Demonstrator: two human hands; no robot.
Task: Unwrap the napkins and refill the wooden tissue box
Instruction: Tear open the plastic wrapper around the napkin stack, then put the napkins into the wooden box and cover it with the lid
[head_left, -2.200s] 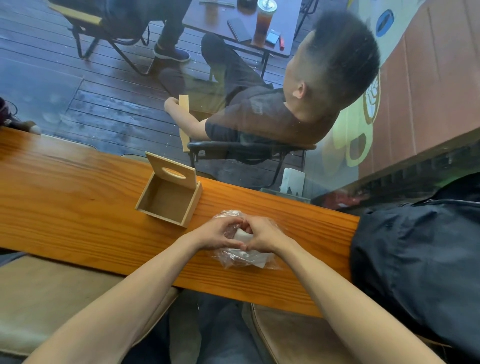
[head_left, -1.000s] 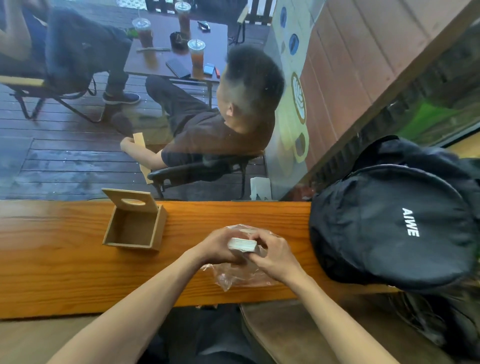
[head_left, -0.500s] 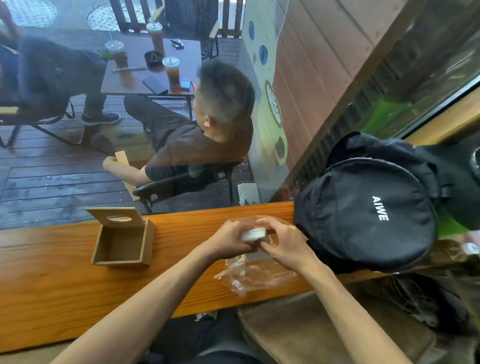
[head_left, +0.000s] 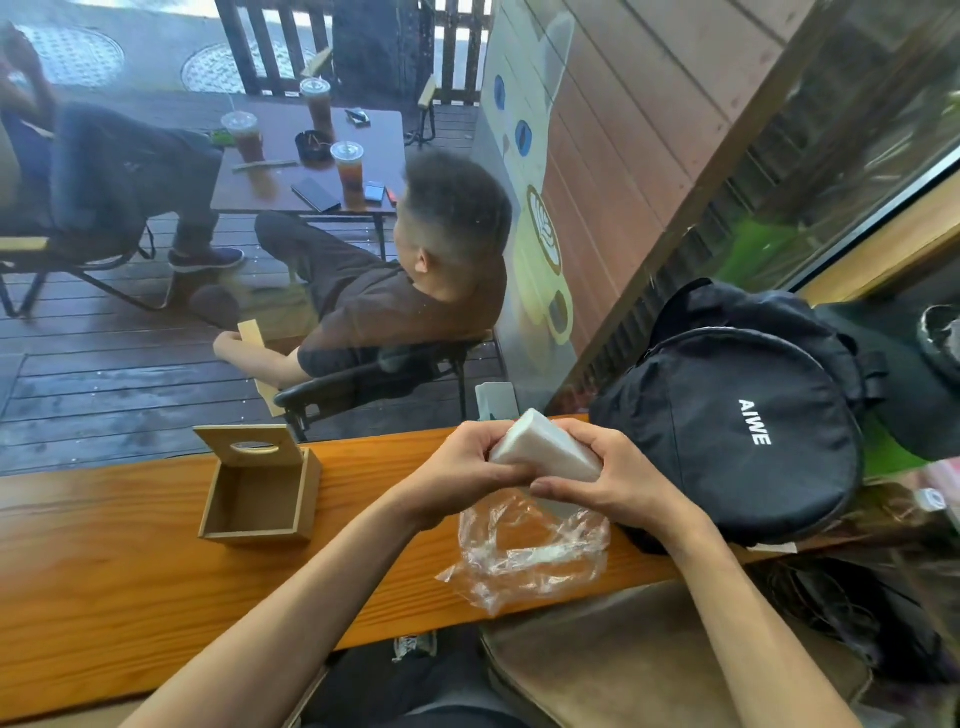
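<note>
While curled, left hand (head_left: 457, 470), right hand (head_left: 613, 480), both gripping napkin stack (head_left: 543, 449)

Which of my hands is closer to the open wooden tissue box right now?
Left. Your left hand grips the napkin stack on the side facing the wooden tissue box; your right hand holds its far side, by the black backpack.

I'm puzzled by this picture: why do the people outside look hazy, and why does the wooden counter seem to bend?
Head view: the people sit behind window glass, whose pale reflections veil them; the wide-angle lens bows the counter and tilts the wall; daylight puts glare on the plastic wrapper; the napkin stack, held in the left hand and right hand, and the open wooden box stay sharp.
</note>
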